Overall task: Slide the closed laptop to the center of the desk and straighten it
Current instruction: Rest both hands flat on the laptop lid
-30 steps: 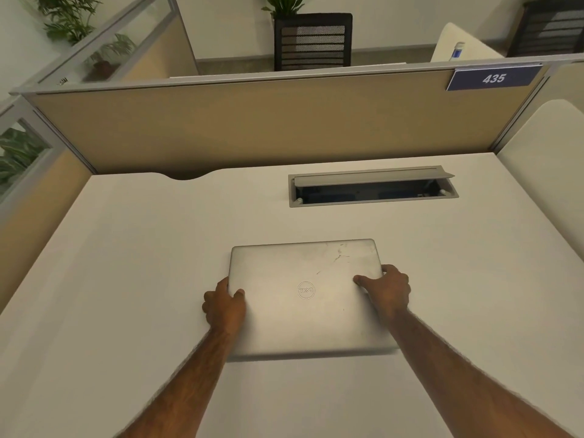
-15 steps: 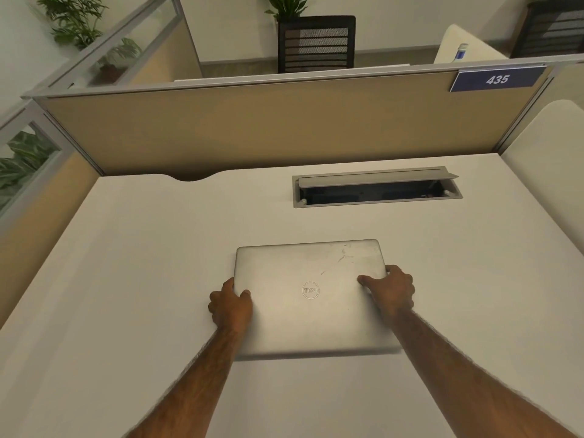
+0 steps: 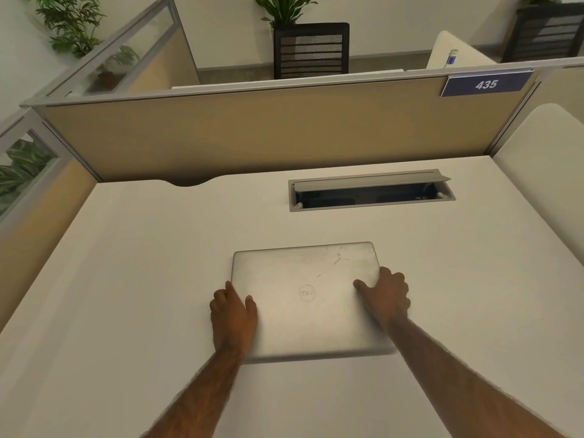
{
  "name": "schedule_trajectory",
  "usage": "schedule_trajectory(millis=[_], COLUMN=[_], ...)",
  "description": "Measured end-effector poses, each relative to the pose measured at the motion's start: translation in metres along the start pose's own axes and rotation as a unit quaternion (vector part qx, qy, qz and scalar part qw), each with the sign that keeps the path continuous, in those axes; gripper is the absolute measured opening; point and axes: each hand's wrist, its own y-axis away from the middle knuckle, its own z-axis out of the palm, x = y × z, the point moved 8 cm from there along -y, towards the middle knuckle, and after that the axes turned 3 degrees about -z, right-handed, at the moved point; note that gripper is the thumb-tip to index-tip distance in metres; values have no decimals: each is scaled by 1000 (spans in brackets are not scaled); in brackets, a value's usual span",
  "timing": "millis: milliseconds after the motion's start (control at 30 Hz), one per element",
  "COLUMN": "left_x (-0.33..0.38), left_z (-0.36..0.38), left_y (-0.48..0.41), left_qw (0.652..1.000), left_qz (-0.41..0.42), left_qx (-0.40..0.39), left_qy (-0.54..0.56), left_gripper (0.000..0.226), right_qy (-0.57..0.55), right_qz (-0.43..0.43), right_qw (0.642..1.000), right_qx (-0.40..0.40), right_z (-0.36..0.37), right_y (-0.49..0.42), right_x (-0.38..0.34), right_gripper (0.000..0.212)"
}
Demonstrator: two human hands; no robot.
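Note:
A closed silver laptop lies flat near the middle of the white desk, its edges roughly parallel to the desk's back edge. My left hand grips its left edge, thumb on the lid and fingers curled around the side. My right hand holds the right edge the same way, thumb resting on the lid. A round logo shows at the lid's centre, and scratches mark its far right corner.
An open cable tray is set into the desk behind the laptop. A tan partition with a blue "435" sign backs the desk. A low divider lines the left side, a white panel the right.
The laptop and both hands hold nearly the same place on the desk. Only the view has shifted slightly, so everything sits a little further right in the frame.

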Motion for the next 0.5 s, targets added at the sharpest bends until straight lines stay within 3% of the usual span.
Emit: schedule_trajectory(millis=[167,300,400,500], left_x=[22,39,44,40], left_z=[6,23,34,41], left_y=[13,25,27,27], left_qw=[988,958,946,942], left_qz=[140,260,290,289], left_qx=[19,-7,-24,-26], left_qy=[-55,-118,-141,-166], left_gripper=[73,71,71,72], right_qy=[145,196,193,197], right_qz=[-132,-258,-350,-379], right_qw=[979,946,917,904], right_qx=[60,14,-13,-27], right_z=[13,52,71,83], right_y=[30,56,73,80], right_x=[-23,-53,-71,-73], right_gripper=[72,69,63,64])
